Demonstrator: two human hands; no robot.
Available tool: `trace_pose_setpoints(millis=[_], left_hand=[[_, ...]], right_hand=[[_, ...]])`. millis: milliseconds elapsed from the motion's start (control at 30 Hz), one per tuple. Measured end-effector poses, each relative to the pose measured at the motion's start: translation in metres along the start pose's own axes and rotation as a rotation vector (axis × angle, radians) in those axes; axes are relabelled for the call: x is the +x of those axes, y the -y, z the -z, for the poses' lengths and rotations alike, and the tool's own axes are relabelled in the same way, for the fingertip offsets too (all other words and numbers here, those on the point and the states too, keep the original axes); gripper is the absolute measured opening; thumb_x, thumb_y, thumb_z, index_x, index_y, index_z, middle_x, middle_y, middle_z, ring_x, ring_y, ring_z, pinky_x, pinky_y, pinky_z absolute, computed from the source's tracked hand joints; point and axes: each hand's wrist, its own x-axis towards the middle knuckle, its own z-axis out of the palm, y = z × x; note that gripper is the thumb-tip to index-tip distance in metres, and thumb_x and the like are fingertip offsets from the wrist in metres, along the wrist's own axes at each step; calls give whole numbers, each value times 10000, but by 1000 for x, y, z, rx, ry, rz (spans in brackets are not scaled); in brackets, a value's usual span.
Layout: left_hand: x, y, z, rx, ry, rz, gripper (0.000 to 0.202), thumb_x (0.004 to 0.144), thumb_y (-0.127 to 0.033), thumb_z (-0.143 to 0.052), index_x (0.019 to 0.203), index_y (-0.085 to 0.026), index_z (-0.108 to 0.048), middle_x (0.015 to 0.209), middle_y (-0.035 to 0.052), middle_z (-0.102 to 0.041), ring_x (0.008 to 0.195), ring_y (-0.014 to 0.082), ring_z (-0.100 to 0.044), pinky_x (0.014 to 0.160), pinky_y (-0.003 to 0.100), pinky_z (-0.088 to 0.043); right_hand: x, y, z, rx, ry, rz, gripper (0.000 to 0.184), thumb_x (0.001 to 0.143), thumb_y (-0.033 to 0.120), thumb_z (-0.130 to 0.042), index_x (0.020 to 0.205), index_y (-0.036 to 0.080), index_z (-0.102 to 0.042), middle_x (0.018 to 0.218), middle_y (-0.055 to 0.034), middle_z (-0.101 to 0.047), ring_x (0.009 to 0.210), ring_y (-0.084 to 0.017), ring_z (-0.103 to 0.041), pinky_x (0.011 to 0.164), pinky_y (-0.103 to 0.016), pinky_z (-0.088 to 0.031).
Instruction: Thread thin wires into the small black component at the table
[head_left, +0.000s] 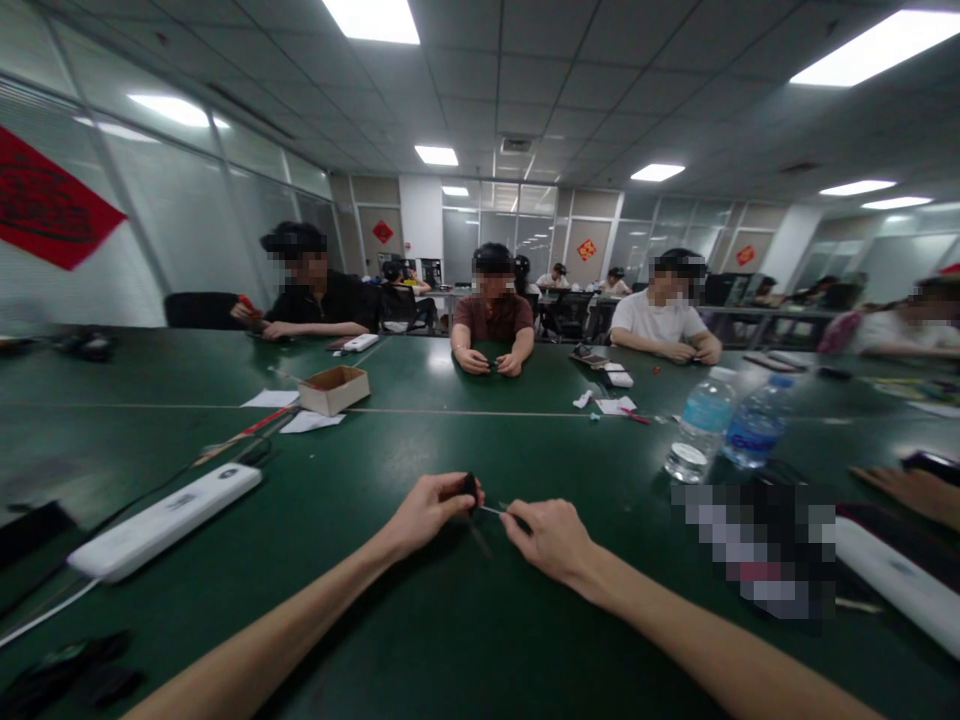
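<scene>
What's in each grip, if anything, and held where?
Left grip: small black item, exact part too blurred to tell. Right grip: thin pale rod, pinched at the right end of its visible length.

Can't actually read a single word in this one, tbh. The big red hanging (52,200) at far left and the small red diamond signs (586,249) at the back have character-like markings, but they're way too blurry. Same deal with the blue labels (708,408) on the two bottles (757,430) and the print on the long white case (142,540)
</scene>
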Motion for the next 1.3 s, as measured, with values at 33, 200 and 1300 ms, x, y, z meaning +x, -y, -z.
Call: trace_pose_setpoints(millis=[33, 200, 1300], left_hand=[[-1, 2, -3, -38, -37, 3, 216, 831, -292, -607, 969, -137, -667, 940, 87, -663, 909, 237, -601, 822, 326, -471], [-3, 16, -14, -245, -188, 47, 312, 794, -332, -684, 1027, -128, -649, 1003, 117, -664, 931, 248, -622, 872, 381, -491], [1, 22, 11, -144, -371, 105, 310, 786, -441, -591, 692, -172, -470, 573, -56, -384, 451, 79, -343, 451, 193, -255]], right_hand=[[0, 0, 0, 23, -4, -6, 325, 977, 376, -375, 885, 214, -641, 706, -17, -654, 568, -134, -575, 560, -236, -362], [-2, -1, 3, 131, -12, -45, 340, 980, 391, -367, 915, 220, -654, 702, -5, -653, 573, -128, -580, 574, -228, -367], [15, -37, -7, 1084, -432, -559, 488, 841, 670, -417, 795, 193, -507, 515, 81, -365, 350, -60, -292, 308, -163, -207]])
